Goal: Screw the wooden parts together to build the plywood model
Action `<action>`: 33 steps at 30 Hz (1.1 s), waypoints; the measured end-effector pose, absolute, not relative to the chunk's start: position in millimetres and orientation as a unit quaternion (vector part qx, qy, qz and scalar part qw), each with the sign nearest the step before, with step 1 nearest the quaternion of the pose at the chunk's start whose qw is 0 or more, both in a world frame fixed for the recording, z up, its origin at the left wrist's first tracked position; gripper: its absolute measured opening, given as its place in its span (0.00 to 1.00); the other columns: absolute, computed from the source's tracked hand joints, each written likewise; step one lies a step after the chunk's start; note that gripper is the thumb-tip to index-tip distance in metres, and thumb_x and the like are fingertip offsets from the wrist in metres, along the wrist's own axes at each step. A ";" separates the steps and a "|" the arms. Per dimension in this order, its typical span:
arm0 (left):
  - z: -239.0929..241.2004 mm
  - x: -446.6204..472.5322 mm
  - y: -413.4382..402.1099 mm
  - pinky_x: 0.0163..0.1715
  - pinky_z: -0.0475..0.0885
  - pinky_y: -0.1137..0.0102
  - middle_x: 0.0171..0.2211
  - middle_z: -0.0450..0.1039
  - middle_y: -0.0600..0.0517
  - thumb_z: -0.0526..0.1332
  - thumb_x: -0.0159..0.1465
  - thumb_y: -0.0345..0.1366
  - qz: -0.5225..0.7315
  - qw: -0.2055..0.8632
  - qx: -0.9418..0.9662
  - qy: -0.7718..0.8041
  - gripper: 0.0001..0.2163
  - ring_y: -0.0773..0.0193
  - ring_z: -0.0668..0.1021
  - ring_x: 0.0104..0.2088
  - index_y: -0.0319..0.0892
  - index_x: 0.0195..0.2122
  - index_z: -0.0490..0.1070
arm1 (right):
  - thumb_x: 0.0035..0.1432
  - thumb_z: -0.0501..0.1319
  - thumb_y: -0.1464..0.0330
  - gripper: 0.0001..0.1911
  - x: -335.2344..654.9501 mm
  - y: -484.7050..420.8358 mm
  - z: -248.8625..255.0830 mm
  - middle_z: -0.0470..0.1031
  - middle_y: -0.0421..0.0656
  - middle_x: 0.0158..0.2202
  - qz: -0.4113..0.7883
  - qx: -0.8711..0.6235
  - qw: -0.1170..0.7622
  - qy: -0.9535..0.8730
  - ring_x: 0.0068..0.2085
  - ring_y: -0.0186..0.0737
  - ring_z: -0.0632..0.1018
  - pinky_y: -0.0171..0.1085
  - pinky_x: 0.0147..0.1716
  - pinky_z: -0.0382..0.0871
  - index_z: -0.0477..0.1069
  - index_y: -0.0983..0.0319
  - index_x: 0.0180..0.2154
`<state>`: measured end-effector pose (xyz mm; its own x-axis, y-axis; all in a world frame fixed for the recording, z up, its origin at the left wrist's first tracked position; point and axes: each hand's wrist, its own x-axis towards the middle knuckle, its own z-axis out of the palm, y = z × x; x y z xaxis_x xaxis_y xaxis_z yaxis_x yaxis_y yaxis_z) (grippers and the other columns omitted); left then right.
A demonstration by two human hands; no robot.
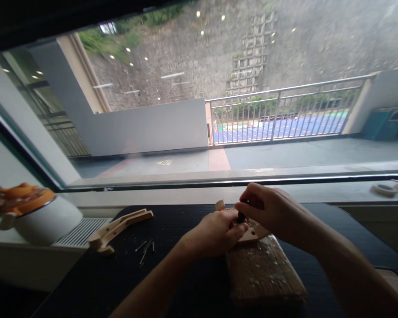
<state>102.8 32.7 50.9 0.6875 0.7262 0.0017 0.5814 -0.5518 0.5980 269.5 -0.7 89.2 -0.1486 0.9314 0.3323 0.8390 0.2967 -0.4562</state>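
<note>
Over the far end of a brown, plastic-wrapped block (265, 274), both hands are close together. My right hand (268, 205) is closed, pinching the top of a small dark tool (241, 217); its exact kind is mostly hidden by fingers. My left hand (215, 232) is closed around the edge of a pale wooden piece (252, 235), its fingertips beside the tool's lower end. A round hole shows in that piece, which lies on the block. To the left rests a jointed wooden part (121, 227), with several loose screws or nails (146, 251) near it.
The dark tabletop (185, 282) stands against a window ledge (172, 194). At left is a white pot (46, 221) with an orange top. A roll of tape (383, 190) lies on the ledge at right. Beyond the glass runs a railing (275, 115).
</note>
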 end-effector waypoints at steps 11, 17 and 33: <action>56.7 102.5 29.8 0.24 0.60 0.72 0.26 0.68 0.54 0.51 0.62 0.45 0.123 0.310 0.866 0.374 0.14 0.67 0.69 0.26 0.40 0.33 0.69 | 0.58 0.55 0.66 0.11 270.3 -5.9 93.5 0.76 0.38 0.25 0.114 -0.531 0.288 -0.788 0.25 0.33 0.72 0.32 0.23 0.58 0.76 0.59 0.34; 55.8 102.3 31.9 0.24 0.59 0.72 0.26 0.67 0.54 0.50 0.63 0.44 0.125 0.296 0.871 0.373 0.14 0.66 0.68 0.27 0.40 0.32 0.69 | 0.57 0.56 0.62 0.11 267.9 -0.2 89.7 0.72 0.37 0.20 0.102 -0.560 0.291 -0.769 0.21 0.32 0.69 0.31 0.21 0.56 0.73 0.60 0.30; 50.4 102.2 33.4 0.29 0.64 0.72 0.31 0.72 0.51 0.50 0.64 0.46 0.129 0.304 0.875 0.354 0.15 0.63 0.72 0.32 0.41 0.36 0.70 | 0.59 0.55 0.64 0.08 269.6 -10.6 94.0 0.73 0.35 0.23 0.116 -0.543 0.276 -0.784 0.24 0.32 0.70 0.31 0.23 0.56 0.73 0.56 0.37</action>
